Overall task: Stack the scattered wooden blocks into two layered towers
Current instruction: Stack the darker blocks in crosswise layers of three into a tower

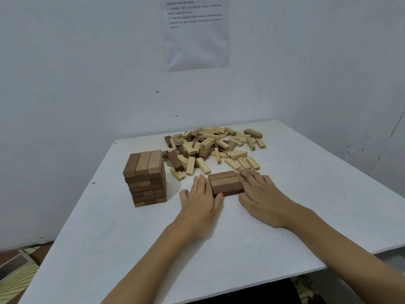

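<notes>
Fingers [201,183] of left hand [200,200] and right hand [260,194] lay straight, flanking brown block layer [225,184] midway between counter [241,249] edges, apparently squaring second tower's base.

white table [285,227] | brown tower [145,178] left | loose blocks [210,145] far | three-block row [225,183] centre

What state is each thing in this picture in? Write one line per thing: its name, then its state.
Tower: upright, several crossed layers, untouched.
Row of brown blocks: flat on the table, single layer, pressed from both sides.
Loose blocks: scattered heap, unstacked.
Left hand: open, fingers straight against the row's left side.
Right hand: open, fingers straight against the row's right side.
Paper sheet: stuck to the wall.
</notes>
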Tool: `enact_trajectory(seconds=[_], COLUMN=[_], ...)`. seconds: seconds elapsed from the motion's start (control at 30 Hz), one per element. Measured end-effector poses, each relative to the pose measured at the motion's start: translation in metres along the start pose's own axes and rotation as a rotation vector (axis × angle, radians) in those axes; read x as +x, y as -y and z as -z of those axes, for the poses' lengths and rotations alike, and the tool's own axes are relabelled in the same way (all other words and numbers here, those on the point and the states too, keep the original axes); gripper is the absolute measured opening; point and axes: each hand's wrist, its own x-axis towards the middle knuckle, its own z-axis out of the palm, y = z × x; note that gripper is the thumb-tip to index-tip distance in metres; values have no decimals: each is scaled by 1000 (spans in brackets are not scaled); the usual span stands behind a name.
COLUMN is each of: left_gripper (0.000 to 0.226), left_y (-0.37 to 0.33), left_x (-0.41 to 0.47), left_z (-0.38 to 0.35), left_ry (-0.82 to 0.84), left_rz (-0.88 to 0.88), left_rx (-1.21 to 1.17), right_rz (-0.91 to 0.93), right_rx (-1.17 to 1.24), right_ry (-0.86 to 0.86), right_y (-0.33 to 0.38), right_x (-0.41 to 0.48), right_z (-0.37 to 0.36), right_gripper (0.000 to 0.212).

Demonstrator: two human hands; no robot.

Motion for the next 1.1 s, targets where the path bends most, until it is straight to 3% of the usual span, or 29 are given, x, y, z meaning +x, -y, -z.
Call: enact_trajectory(seconds=[0.27,0.53,0.6,0.73,0.8,1.1], left_gripper=[57,59,64,75,76,73], left_y=[2,3,7,14,18,29], left_x=[2,3,2,2,4,18], left_z=[0,2,6,15,16,9], left_ry=[-13,-2,-4,-118,-182,-230], left_rz=[-47,-41,-36,-32,-36,-115], left_rx=[70,9,-110,-386,-466,-526], right_rz=[-16,-33,-54,-120,-105,-54], right_rx=[-26,30,188,723,843,692], right_ry=[35,17,12,63,70,49], right_y=[7,5,4,-10,-17,-20], right_x=[-4,-1,1,-3,-2,8], right_z=[6,4,8,19,21,24], right_gripper=[59,64,67,88,87,74])
